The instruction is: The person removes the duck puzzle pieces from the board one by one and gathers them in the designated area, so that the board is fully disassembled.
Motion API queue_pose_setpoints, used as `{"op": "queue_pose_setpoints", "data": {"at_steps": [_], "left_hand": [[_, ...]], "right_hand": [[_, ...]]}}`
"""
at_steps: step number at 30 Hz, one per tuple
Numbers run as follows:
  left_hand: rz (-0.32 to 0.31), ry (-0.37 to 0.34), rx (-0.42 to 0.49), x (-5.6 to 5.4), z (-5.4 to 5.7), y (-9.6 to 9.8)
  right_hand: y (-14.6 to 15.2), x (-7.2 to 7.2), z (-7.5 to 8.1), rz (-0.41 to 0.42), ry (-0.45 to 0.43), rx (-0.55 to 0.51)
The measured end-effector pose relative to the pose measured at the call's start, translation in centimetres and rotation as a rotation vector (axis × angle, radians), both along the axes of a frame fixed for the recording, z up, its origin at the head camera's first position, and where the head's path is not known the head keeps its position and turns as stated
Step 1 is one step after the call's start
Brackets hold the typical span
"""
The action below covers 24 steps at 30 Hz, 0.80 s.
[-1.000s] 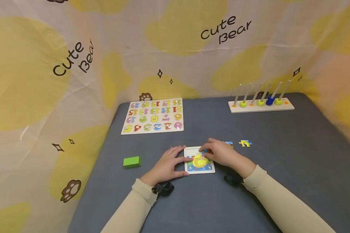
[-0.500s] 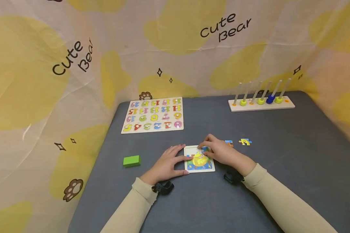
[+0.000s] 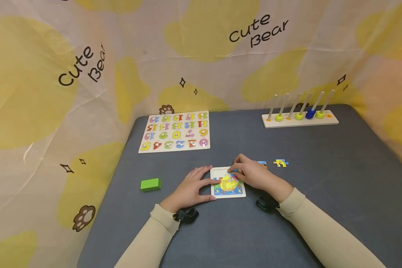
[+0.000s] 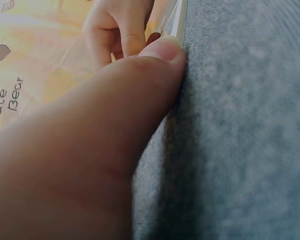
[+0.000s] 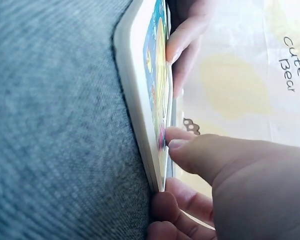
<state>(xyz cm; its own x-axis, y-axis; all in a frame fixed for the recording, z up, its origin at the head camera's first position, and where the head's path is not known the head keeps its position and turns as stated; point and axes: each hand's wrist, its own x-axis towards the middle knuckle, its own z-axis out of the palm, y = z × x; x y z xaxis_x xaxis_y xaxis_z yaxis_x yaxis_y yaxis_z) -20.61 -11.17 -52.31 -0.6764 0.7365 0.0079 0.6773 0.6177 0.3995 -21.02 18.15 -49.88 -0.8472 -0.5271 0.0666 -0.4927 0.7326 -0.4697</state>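
Observation:
A small jigsaw puzzle in a white frame (image 3: 217,169) lies on the table, showing a yellow picture over blue, with a blank strip at its top left. My left hand (image 3: 187,189) rests along its left side, fingers spread; the thumb touches the lower left corner and the index finger lies on the picture. Over the upper right part, my right hand (image 3: 252,174) pinches a puzzle piece between thumb and index finger; the piece is mostly hidden. In the right wrist view, the right thumb (image 5: 185,147) is right at the picture's surface. A loose puzzle piece (image 3: 281,163) lies to the right.
Another loose piece (image 3: 262,163) is partly hidden behind the right hand. A green block (image 3: 150,184) lies left of the left hand. Farther back are a number board (image 3: 174,131) and a white base with upright pegs (image 3: 298,122). A printed cloth (image 3: 201,48) hangs behind the table.
The right fingers shift slightly over the upper right of the puzzle, and a pinkish patch of the picture now shows beneath them. The left hand stays in place.

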Motion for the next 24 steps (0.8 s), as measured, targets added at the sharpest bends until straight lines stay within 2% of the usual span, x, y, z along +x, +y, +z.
{"op": "queue_pose_setpoints", "data": {"at_steps": [9,19,24], "left_hand": [[-0.009,-0.004,0.001,-0.08,0.12,0.01],[-0.007,-0.003,0.001,-0.01,0.0,-0.07],[-0.016,0.01,0.017,-0.12,-0.02,0.01]], "right_hand": [[-0.18,-0.09,0.17,-0.018,-0.034,-0.026],[0.37,-0.27,-0.09,0.032,0.01,-0.102],[0.48,-0.31,0.63,0.016,0.042,-0.143]]}}
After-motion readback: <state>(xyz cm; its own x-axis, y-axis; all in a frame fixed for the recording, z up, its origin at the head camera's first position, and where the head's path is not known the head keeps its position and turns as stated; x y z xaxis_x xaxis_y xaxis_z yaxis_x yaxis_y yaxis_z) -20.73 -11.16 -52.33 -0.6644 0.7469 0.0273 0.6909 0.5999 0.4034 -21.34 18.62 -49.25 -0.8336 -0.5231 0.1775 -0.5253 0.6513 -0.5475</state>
